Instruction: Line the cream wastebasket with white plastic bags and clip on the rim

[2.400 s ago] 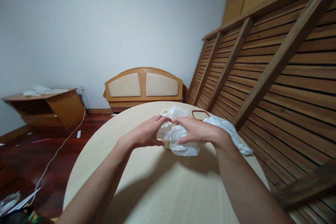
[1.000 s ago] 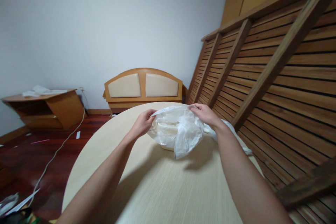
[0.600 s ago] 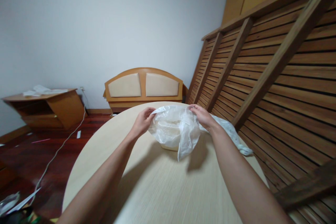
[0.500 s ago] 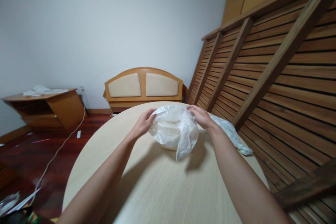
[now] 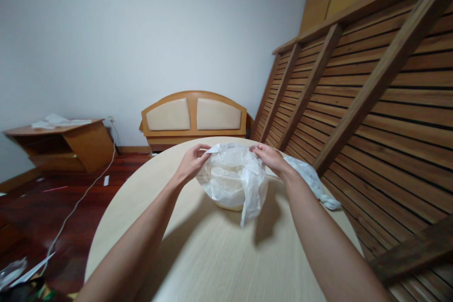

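Observation:
A thin, translucent white plastic bag (image 5: 226, 181) is spread between my two hands above the round table (image 5: 219, 255). My left hand (image 5: 194, 163) pinches its upper left edge between thumb and fingers. At the upper right, my right hand (image 5: 271, 156) grips the rim the same way. Something pale yellowish with a rounded bottom shows through and below the plastic; its kind is hard to make out. A loose flap of the bag hangs down on the right side.
Another crumpled whitish plastic bag (image 5: 313, 181) lies at the table's right edge. Beyond stands a wooden headboard (image 5: 193, 113), with a slatted wooden frame (image 5: 354, 99) leaning on the right. A low cabinet (image 5: 71, 151) stands left, and a cable (image 5: 79, 203) crosses the floor.
The bag has come slightly nearer to me, its hanging flap lower and a little further right. Both hands keep their hold, the right having shifted slightly left.

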`<act>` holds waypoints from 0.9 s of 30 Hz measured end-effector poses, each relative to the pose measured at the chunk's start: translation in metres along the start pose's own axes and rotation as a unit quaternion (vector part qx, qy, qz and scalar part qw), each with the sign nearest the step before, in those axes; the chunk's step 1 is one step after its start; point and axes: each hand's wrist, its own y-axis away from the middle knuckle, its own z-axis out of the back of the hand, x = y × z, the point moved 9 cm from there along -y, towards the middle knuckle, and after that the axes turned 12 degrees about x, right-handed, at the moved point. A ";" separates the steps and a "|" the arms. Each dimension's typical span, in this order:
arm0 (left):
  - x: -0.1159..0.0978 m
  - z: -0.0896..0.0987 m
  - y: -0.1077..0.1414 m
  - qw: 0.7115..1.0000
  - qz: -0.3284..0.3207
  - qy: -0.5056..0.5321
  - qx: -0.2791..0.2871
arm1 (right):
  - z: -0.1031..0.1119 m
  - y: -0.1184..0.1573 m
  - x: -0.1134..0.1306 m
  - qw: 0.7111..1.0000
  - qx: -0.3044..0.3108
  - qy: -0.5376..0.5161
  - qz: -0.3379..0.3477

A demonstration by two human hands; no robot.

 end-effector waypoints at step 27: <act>0.083 -0.007 0.008 0.973 0.203 0.113 0.013 | 0.007 0.003 -0.026 0.978 -0.053 -0.188 -0.068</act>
